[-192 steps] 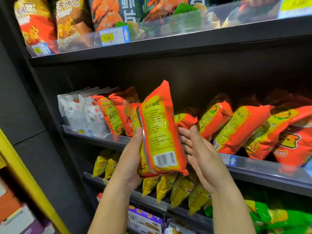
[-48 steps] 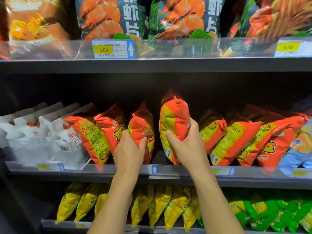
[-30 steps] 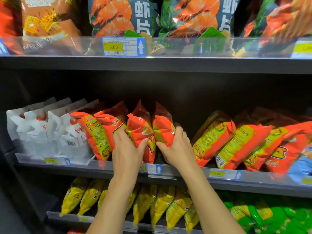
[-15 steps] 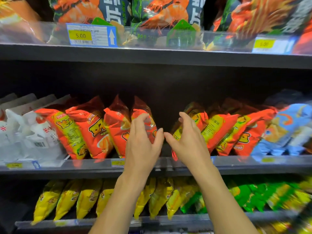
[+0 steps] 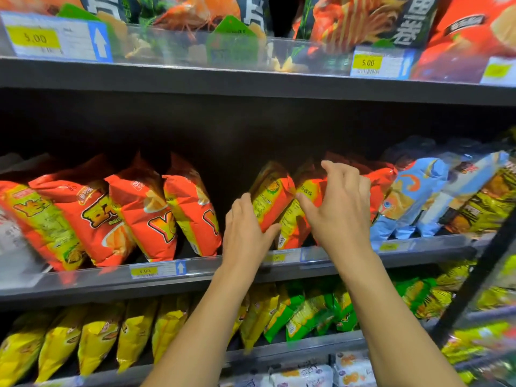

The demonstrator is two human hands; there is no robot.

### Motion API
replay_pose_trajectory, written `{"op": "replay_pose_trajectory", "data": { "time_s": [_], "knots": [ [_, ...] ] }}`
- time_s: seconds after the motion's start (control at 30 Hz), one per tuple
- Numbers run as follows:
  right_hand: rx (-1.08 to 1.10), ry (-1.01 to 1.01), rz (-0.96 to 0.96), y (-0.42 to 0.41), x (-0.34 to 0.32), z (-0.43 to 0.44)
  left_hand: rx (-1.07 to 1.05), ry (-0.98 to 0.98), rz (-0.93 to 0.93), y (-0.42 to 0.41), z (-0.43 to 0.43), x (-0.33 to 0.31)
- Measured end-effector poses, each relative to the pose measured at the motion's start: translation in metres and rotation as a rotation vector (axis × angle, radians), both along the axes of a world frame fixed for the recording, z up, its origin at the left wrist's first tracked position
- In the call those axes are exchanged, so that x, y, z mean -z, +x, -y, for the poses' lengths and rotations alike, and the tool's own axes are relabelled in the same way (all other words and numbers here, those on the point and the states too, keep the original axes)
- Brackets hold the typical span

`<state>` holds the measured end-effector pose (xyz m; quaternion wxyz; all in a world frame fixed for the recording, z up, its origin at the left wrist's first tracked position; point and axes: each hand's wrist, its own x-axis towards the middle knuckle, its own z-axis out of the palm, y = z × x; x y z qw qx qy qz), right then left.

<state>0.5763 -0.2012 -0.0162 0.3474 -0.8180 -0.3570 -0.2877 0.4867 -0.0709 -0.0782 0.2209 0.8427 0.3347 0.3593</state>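
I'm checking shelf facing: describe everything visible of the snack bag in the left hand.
The snack bag is a puffy, glossy pouch, orange with a yellow panel of small print. It stands tilted on the middle shelf, first right of a gap. The left hand grips its lower left edge; the neighbouring bag, held by the right hand, touches it.

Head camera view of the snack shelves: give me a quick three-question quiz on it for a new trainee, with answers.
1. True or false: the left hand grips an orange-and-yellow bag on the middle shelf.
2. The right hand holds the neighbouring bag; the packs further right are: A green, B light blue, C white.
3. Fill in: the price tag under the orange bags left of the hands reads ____.
Key: 1 true; 2 B; 3 5.00.
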Motion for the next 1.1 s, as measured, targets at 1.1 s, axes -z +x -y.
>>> {"op": "replay_pose_trajectory", "data": {
  "time_s": [1.1],
  "knots": [
    [-1.171,0.246,-1.216,-0.039,0.022,-0.001,-0.001,-0.644,0.595,-0.119,0.105,-0.059]
  ]
}}
